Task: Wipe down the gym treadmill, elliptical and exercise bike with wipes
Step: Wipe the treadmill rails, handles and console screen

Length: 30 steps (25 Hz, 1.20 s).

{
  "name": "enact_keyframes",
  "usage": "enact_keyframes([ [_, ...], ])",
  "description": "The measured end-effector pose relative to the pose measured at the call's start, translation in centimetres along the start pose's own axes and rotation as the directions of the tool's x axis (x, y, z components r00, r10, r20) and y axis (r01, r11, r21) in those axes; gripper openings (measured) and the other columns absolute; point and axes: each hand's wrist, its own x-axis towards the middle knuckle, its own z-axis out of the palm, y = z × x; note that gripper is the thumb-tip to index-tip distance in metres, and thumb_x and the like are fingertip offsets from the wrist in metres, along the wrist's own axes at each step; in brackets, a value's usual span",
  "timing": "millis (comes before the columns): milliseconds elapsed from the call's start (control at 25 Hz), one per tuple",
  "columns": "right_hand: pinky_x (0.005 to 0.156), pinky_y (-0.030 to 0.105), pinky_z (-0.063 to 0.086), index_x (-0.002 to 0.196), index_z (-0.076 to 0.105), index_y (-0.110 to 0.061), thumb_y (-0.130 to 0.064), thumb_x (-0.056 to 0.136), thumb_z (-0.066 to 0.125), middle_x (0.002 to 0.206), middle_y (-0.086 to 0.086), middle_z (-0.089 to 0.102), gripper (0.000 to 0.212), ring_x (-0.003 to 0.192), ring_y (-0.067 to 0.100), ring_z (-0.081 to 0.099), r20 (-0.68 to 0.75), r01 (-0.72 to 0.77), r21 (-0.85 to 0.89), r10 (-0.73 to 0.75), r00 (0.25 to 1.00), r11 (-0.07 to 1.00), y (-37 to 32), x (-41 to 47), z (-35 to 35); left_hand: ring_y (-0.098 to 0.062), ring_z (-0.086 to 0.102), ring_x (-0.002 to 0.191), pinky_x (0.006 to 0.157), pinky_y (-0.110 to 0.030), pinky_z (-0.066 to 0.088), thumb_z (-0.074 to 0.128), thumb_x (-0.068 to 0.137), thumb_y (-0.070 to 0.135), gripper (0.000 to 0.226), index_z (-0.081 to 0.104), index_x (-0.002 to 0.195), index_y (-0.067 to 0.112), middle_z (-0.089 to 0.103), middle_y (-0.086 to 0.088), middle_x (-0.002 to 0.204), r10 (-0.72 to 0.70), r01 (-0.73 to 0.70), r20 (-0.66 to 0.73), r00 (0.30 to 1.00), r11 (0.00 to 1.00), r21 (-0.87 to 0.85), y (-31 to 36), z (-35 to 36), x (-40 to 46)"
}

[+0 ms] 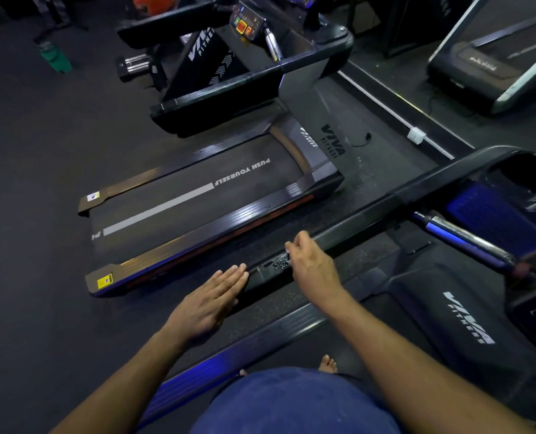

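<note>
I stand on a black treadmill [448, 311] and both hands are at its left handrail [370, 211]. My left hand [210, 299] lies flat with straight fingers on the near end of that rail. Just beyond it, my right hand [310, 264] hovers over the rail with curled fingers, thumb and forefinger pinched together. A small glinting bead chain [280, 263] hangs from the pinch into a recess in the rail. No wipe is visible in either hand. A second treadmill [182, 208] with a "PUSH YOURSELF" belt stands to the left.
The console [526, 195] of my treadmill rises at the right, with a metal grip bar [467, 236] below it. A mirror [495, 57] lines the far right wall. A dumbbell [131, 65] and a green object [55, 59] lie on the dark floor at the back left.
</note>
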Motion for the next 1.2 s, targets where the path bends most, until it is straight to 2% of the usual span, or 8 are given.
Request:
enact_keyframes([
  [120,0.056,0.036,0.054,0.101,0.066,-0.011,-0.011,0.092,0.064,0.098,0.003,0.050,0.009,0.073,0.020,0.059,0.060,-0.017,0.122,0.009,0.998,0.992,-3.1,-0.5,0.8,-0.013,0.010,0.157,0.125,-0.037,0.013,0.023,0.111,0.035,0.055,0.012,0.163,0.021,0.012,0.002,0.170,0.045,-0.044,-0.013,0.999,0.998,0.042,-1.0,0.3,-0.8],
  [240,0.070,0.030,0.052,0.103,0.073,-0.014,-0.012,0.093,0.067,0.095,0.000,0.054,0.013,0.076,0.017,0.061,0.040,-0.085,0.288,0.077,0.996,0.954,-1.3,0.6,-1.3,-0.015,0.014,0.156,0.125,-0.037,0.015,0.027,0.111,0.032,0.054,0.020,0.162,0.015,0.017,-0.002,0.169,0.089,-0.087,-0.041,0.995,0.995,0.042,-1.9,0.5,-2.0],
  [440,0.073,0.041,0.054,0.106,0.071,-0.003,-0.015,0.098,0.060,0.101,0.010,0.052,0.018,0.079,0.031,0.062,-0.004,-0.254,0.004,0.254,0.967,0.967,4.6,2.3,-3.1,-0.016,0.012,0.157,0.126,-0.038,0.012,0.032,0.109,0.027,0.055,0.021,0.161,0.013,0.015,-0.001,0.170,0.106,-0.106,-0.050,0.993,0.994,0.005,-2.5,0.5,-3.2],
  [560,0.071,0.046,0.056,0.104,0.068,-0.001,-0.010,0.095,0.063,0.101,0.011,0.049,0.014,0.075,0.029,0.058,-0.002,-0.199,-0.062,0.200,0.980,0.978,1.2,1.2,-0.8,-0.016,0.011,0.157,0.127,-0.037,0.009,0.030,0.110,0.028,0.054,0.021,0.161,0.013,0.015,-0.001,0.170,0.115,-0.115,-0.046,0.992,0.993,0.000,-2.6,0.2,-3.4],
  [760,0.059,0.027,0.048,0.106,0.065,-0.005,-0.010,0.095,0.061,0.100,0.006,0.050,0.012,0.073,0.016,0.051,-0.012,-0.086,0.002,0.086,0.996,0.996,-7.7,-1.5,2.9,-0.016,0.007,0.157,0.128,-0.034,0.004,0.027,0.111,0.029,0.054,0.017,0.162,0.014,0.011,-0.002,0.170,0.105,-0.106,-0.040,0.994,0.994,-0.017,-3.0,0.3,-5.0],
  [880,0.071,0.019,0.046,0.113,0.071,-0.011,-0.016,0.097,0.063,0.102,-0.001,0.056,0.019,0.079,0.008,0.055,0.045,-0.173,0.238,0.167,0.985,0.956,-10.1,-2.1,2.7,-0.014,0.006,0.157,0.127,-0.031,0.001,0.024,0.111,0.032,0.054,0.016,0.162,0.015,0.009,0.000,0.170,0.120,-0.121,-0.035,0.992,0.992,-0.035,-3.4,0.0,-5.3],
  [1000,0.073,0.010,0.045,0.106,0.078,-0.019,-0.015,0.094,0.068,0.095,-0.007,0.065,0.016,0.084,0.000,0.063,0.097,-0.296,0.546,0.292,0.951,0.784,-10.0,-3.7,0.4,-0.013,0.010,0.157,0.127,-0.030,0.004,0.026,0.111,0.032,0.054,0.021,0.162,0.016,0.014,0.002,0.170,0.163,-0.165,-0.032,0.986,0.979,-0.120,-4.0,-0.7,-5.6],
  [1200,0.071,0.010,0.046,0.096,0.076,-0.031,-0.015,0.091,0.072,0.092,-0.011,0.069,0.017,0.086,-0.001,0.065,-0.042,-0.451,0.576,0.576,0.817,0.682,-6.8,-8.8,-1.8,-0.009,0.022,0.154,0.127,-0.032,0.013,0.034,0.109,0.027,0.049,0.036,0.157,0.018,0.028,0.003,0.166,0.069,-0.093,-0.116,0.991,0.973,-0.212,-6.8,-3.0,-4.9],
])
